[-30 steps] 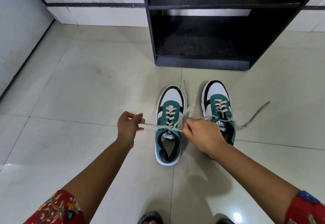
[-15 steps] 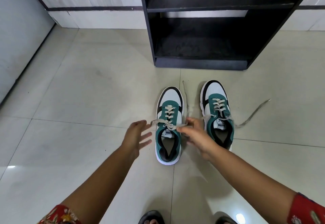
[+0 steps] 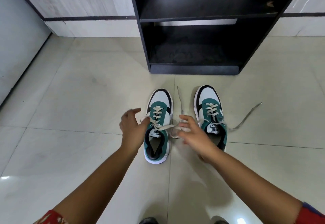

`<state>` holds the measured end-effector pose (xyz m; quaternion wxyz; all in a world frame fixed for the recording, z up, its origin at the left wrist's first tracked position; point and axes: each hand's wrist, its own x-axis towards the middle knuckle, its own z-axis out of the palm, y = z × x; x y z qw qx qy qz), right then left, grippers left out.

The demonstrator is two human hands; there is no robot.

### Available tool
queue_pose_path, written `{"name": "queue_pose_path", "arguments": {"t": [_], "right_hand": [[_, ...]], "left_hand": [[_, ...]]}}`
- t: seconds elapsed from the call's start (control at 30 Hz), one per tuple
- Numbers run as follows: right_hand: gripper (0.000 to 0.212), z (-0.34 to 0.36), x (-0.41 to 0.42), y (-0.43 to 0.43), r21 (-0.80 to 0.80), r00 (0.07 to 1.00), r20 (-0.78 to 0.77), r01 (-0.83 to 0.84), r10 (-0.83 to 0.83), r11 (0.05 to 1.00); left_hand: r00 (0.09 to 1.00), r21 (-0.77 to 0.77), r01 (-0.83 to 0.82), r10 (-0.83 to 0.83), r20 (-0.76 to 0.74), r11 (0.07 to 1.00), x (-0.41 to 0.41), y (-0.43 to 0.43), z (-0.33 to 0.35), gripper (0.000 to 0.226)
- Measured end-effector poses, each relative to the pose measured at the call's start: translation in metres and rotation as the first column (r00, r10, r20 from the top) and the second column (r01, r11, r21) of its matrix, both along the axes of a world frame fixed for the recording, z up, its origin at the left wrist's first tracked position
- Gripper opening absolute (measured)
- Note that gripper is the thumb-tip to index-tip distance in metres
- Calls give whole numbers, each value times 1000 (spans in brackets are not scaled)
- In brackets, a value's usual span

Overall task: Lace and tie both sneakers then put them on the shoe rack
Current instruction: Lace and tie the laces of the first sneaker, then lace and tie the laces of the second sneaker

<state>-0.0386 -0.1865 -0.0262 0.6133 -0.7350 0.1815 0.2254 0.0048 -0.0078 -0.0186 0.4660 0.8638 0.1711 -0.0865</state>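
left sneaker (image 3: 159, 127), floor, before shoe rack (image 3: 193, 48): knot-tying in hand. left hand (image 3: 131, 127) fingers spread, lace (image 3: 165, 127) at thumb; right hand (image 3: 192, 132) loosely curled round lace end, grip unclear. next: form loops. right sneaker (image 3: 210, 116) laces loose.

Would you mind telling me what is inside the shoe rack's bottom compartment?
The shoe rack holds no shoes on its visible bottom shelf; its dark back corners are too shadowed to judge.

the person is wearing short red sleeves (image 3: 51, 217) with a flowery print; the right one (image 3: 312, 214) is showing some blue. both forearms are showing bare, the left hand (image 3: 131, 127) and right hand (image 3: 195, 136) ringless.
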Motion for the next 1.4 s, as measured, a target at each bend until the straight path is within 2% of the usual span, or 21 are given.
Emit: {"name": "queue_pose_path", "arguments": {"t": [0.07,0.1,0.2,0.3,0.4,0.5,0.57,0.63,0.73,0.8,0.87,0.93,1.0,1.07,1.13,1.17,1.23,1.33,1.4], "right_hand": [[21,10,-10,-26,-43,978,168,129,-120,991],[19,14,-14,-41,-46,951,235,217,-200,975],[19,16,-21,-86,-127,885,331,386,-328,914],[24,1,-22,-116,-263,917,288,354,-278,897],[22,-18,-25,-122,-377,957,250,236,-147,896],[17,-27,-28,-122,-516,952,301,208,-51,831],[11,-25,-28,-122,-536,941,338,221,-33,815],[6,-22,-28,-126,-536,942,334,215,-29,817],[3,-20,-28,-131,-503,954,297,191,-39,843],[10,-19,-26,-131,-501,960,279,126,22,857],[15,-19,-21,-130,-564,948,288,54,135,824],[16,-15,-15,-128,-659,931,271,-5,244,752],[22,-11,-14,-129,-687,938,222,-43,266,725],[32,-10,-15,-135,-604,971,193,4,142,797],[34,-13,-20,-142,-381,980,153,174,-124,908],[33,-15,-22,-143,-272,966,113,255,-232,928],[36,-20,-28,-142,-160,937,52,348,-344,924],[53,-24,-34,-145,-131,914,35,405,-404,905],[58,-23,-33,-150,-130,903,33,428,-428,894]], "left_hand": [[980,-25,107,-101,172,994,0,-14,5,28],[968,-77,180,-163,189,981,1,-25,7,24],[907,-199,422,-410,97,885,7,-59,13,21],[793,-153,601,-609,-7,784,17,-88,7,26],[699,-47,711,-713,-59,701,20,-108,-1,37],[677,118,734,-734,-49,669,17,-119,-11,36],[688,181,712,-726,12,678,14,-120,-14,25],[703,208,684,-708,70,699,13,-118,-15,13],[720,203,663,-688,93,721,17,-111,-13,7],[719,110,687,-694,49,719,19,-110,-13,8],[705,75,705,-708,37,706,18,-114,-14,16],[680,176,709,-728,82,683,17,-118,-15,17],[665,284,686,-736,132,670,19,-118,-14,16],[680,315,655,-718,149,687,22,-112,-14,15],[700,318,636,-699,145,703,23,-105,-16,14],[695,348,631,-704,144,694,23,-101,-18,13],[662,455,618,-736,138,641,21,-97,-23,13],[628,559,593,-767,129,580,22,-93,-29,13],[602,609,584,-790,118,536,24,-91,-31,14]]}}
